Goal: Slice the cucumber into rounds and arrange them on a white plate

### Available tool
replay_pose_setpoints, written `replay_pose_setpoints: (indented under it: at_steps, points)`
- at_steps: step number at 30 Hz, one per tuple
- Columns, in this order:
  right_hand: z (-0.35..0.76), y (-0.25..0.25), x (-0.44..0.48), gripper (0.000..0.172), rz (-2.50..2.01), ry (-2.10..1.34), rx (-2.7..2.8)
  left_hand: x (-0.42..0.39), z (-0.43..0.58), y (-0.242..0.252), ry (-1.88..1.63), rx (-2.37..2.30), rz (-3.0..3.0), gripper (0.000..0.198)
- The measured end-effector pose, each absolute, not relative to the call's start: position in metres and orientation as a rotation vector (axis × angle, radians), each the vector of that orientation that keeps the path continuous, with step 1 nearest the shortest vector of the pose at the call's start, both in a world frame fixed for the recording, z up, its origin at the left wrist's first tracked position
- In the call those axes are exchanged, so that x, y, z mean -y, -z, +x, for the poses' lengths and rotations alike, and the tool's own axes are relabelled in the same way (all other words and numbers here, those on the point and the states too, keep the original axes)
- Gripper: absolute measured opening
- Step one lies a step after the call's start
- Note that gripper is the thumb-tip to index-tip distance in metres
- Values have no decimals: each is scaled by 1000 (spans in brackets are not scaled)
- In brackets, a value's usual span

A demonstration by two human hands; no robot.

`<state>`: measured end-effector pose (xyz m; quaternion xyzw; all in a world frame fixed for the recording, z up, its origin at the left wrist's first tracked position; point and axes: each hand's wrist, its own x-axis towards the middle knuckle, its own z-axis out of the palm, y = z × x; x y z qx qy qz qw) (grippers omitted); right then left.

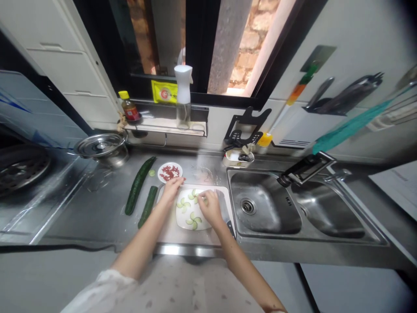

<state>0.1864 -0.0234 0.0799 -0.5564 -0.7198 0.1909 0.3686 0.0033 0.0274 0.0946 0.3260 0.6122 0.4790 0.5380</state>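
Note:
A white plate (pixel 183 218) lies on a pale cutting board (pixel 176 236) at the counter's front edge. Cucumber slices (pixel 193 221) sit on the plate in small fan-shaped groups. My left hand (pixel 171 188) rests on the plate's far left rim, fingers curled down onto it. My right hand (pixel 210 207) hovers over the plate's right side, pinching a cucumber slice (pixel 202 198) between its fingertips. A knife (pixel 225 211) lies on the board just right of that hand.
Two cucumbers (pixel 139 184) (pixel 148 206) lie left of the board. A small dish of red bits (pixel 170 172) stands behind the plate. A lidded steel pot (pixel 103 148) is at the back left, a double sink (pixel 267 208) with a faucet (pixel 304 168) to the right.

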Motion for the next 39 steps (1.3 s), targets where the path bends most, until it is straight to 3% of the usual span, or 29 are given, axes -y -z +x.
replay_pose_setpoints:
  at_steps: [12, 39]
  points:
    - [183, -108, 13, 16, -1365, -410, 1830, 10, 44, -109, -1207, -1383, 984, 23]
    - [215, -93, 22, 16, -1429, -460, 1844, 21, 43, -76, -1121, -1373, 1182, 28]
